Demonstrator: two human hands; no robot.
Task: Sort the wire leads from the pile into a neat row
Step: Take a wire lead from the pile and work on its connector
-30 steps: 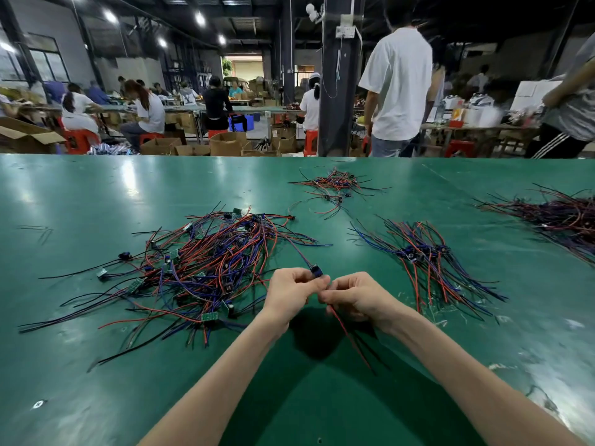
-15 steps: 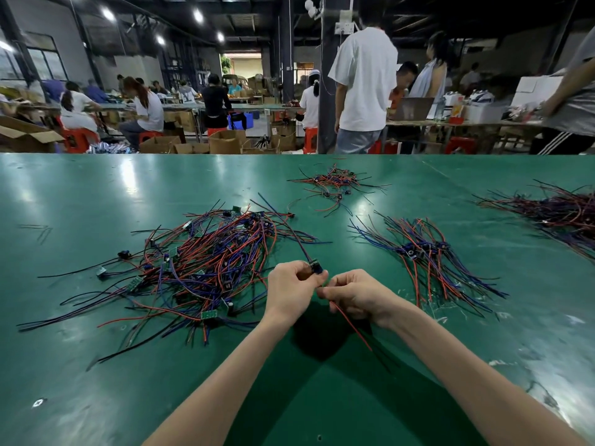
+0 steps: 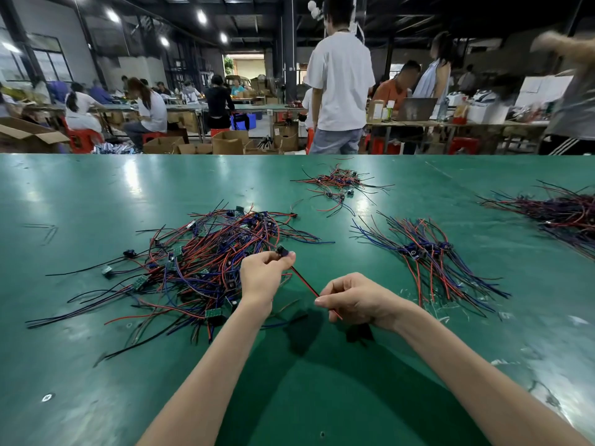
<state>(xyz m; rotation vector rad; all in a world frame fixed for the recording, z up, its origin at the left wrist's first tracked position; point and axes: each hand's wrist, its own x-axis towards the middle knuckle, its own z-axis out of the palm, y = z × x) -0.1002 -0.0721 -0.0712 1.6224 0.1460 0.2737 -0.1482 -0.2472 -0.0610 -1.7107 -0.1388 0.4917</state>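
left grip [image 3: 262,275] pinching connector [image 3: 282,251] of one wire lead [image 3: 304,283] at pile [image 3: 206,259] edge | right grip [image 3: 357,299] pinching same lead's tail, stretched between | sorted row [image 3: 428,252] on bench [image 3: 96,194], right of pile

Tangled pile [image 3: 206,265] of red, blue and black wire leads, spread on the green counter [image 3: 96,194] at left. One red-and-black lead [image 3: 304,283] runs straight from its black connector [image 3: 282,251], pinched in the left hand [image 3: 262,275], to the right hand [image 3: 354,299]. A fanned bunch [image 3: 428,252], connectors gathered mid-length, lies to the right.
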